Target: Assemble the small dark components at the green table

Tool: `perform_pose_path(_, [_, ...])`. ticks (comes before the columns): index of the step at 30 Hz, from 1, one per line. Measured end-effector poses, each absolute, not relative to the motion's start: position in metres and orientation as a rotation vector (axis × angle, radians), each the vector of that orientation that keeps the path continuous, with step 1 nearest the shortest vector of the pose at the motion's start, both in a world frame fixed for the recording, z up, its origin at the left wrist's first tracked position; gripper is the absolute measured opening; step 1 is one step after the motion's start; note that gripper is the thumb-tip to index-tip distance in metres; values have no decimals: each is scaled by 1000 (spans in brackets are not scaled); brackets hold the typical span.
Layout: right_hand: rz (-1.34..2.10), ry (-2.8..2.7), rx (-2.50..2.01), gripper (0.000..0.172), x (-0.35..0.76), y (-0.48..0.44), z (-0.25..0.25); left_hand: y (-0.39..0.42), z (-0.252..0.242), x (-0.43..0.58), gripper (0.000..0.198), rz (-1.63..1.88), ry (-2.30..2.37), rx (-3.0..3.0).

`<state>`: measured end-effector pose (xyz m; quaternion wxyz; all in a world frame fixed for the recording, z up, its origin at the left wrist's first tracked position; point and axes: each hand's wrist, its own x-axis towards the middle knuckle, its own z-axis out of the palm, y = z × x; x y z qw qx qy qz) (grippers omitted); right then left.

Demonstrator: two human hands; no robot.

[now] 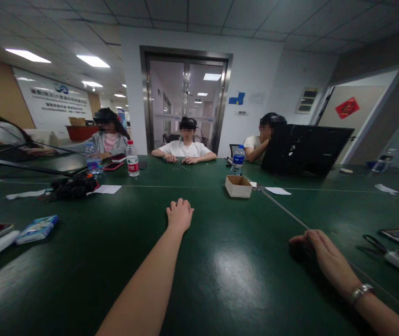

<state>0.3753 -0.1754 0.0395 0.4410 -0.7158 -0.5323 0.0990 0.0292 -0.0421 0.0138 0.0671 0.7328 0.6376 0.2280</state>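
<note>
My left hand [180, 217] rests on the dark green table [199, 252] near the middle, back upward, fingers curled under. Whatever lies beneath those fingers, if anything, is hidden. Further right, my right hand [320, 249] is turned on its side with the fingers pressed together; its inner side is out of sight. A thin pale line [286, 211], a cord or a table seam, runs diagonally up to this hand and continues past it. I cannot tell whether the hand grips it. A metal band [361, 292] circles the right wrist. Beyond the hands stands an open cardboard box [238, 187].
Water bottles [132, 161] and a black monitor [304, 149] stand further back. At left lie a blue-white packet [37, 229] and a black tangled item [73, 185]. Scissors [376, 243] lie at right. Several people wearing headsets sit around the table, one directly opposite [187, 149].
</note>
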Motion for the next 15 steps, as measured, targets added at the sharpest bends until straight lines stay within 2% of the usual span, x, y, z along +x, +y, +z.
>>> perform_pose_path(6, [162,-1344,-1865,45,389,-166,36,-36,12,13,28,717,1762,2223])
perform_pose_path(15, [323,-1182,-2031,40,390,-167,40,-32,11,14,27,769,1700,2175])
